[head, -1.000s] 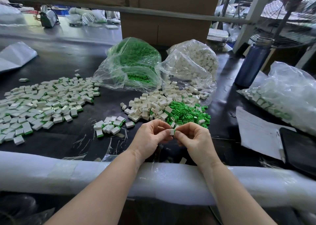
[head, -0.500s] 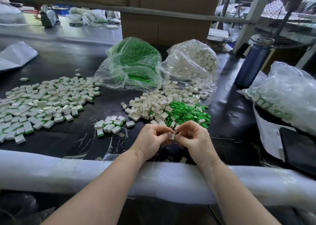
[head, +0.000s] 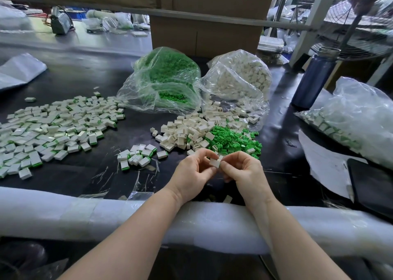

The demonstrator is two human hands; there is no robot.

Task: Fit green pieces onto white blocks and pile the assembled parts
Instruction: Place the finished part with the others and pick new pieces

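My left hand (head: 194, 171) and my right hand (head: 244, 171) meet above the black table (head: 89, 177), both pinching one small white block (head: 214, 162) between fingertips. Just beyond them lies a heap of loose white blocks (head: 187, 133) beside a heap of green pieces (head: 231, 140). A small cluster of assembled white-and-green parts (head: 136, 157) sits left of my hands. A large spread of assembled parts (head: 53, 126) covers the table's left side. Whether a green piece sits in the held block is hidden by my fingers.
Behind the heaps stand a clear bag of green pieces (head: 165, 82) and a clear bag of white blocks (head: 238, 77). A blue bottle (head: 312, 77), a bag of assembled parts (head: 350, 118), paper (head: 325, 165) and a black tablet (head: 372, 184) lie right. White foam padding (head: 106, 216) lines the near edge.
My hands stayed together near the same spot; the fingers shifted and the white block now shows more plainly between the fingertips. The paper at right has shifted.
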